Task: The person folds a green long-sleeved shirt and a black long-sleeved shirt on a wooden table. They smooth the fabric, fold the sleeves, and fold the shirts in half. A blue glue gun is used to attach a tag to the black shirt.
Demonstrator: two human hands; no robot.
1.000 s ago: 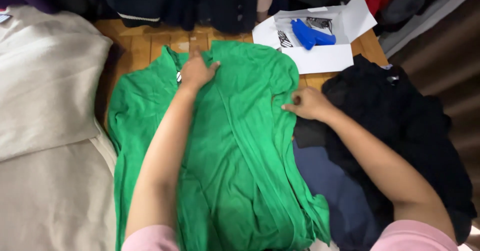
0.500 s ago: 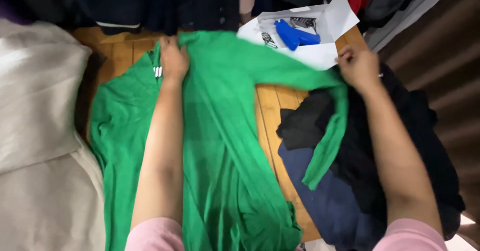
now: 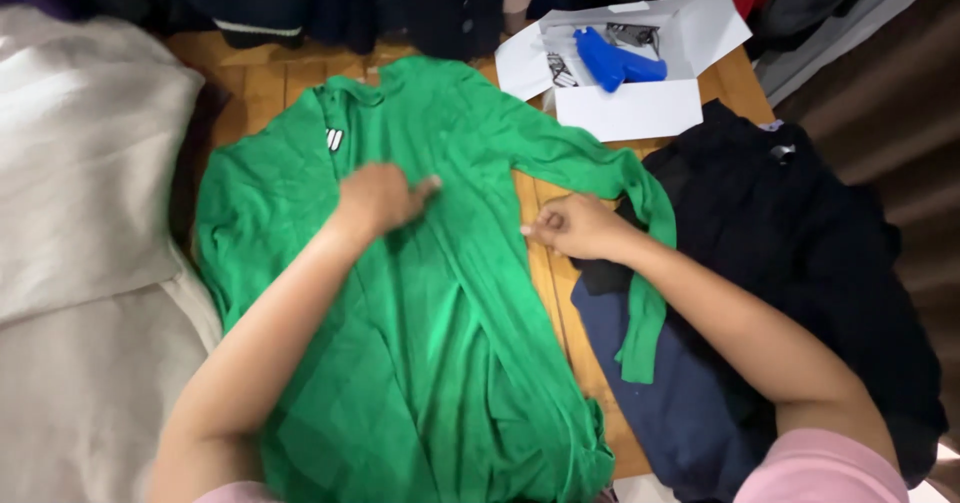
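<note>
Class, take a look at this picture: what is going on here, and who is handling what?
A person is laying out a green top flat on a wooden table. The left hand presses flat on its chest area; the right hand rests closed at the garment's edge, beside the sleeve that hangs out over a pile of dark clothes. A white box holding a blue tool sits at the table's far side, and pale fabric lies to the left.

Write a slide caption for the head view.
Left hand flat on green garment; right hand at its edge on wooden table.
</note>
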